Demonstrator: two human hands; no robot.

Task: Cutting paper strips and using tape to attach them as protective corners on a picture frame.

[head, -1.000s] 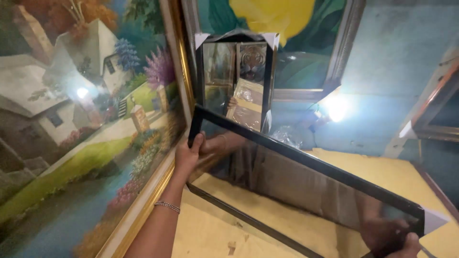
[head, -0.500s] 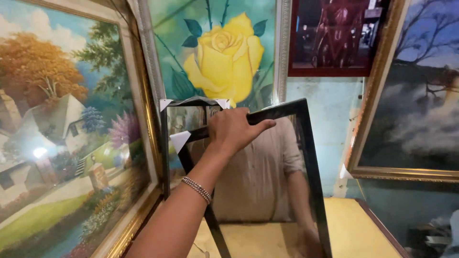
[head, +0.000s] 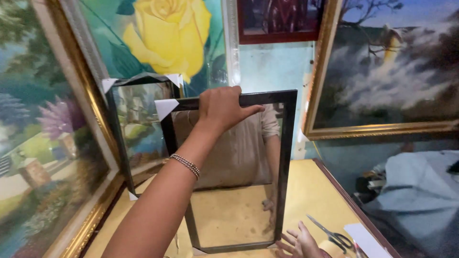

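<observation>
Nearest to the camera, the right hand was at the bottom edge of the view, fingers spread wide and flat against the lower right corner of the black-framed mirror, holding nothing closed. Just beside it, a pair of scissors with dark handles lay on the yellow table, next to a white sheet whose kind I could not tell.

The left hand, with a beaded bracelet on the wrist, was closed over the top rail of the mirror, thumb in front and fingers folded behind. The mirror stood upright on the table, its lower edge on the surface. I judge that the raising was done and that only the final leaning or letting go was left, because both hands were on it.

The frame was thin, black and glossy, rectangular, with a white paper protector on the top left corner. The glass was smooth and reflected a person in a beige garment.

Behind it a second black frame, also with white corners, leaned on a large landscape painting in a carved gold frame. Farther back hung the yellow rose painting and a misty painting, gold-framed too.
</observation>
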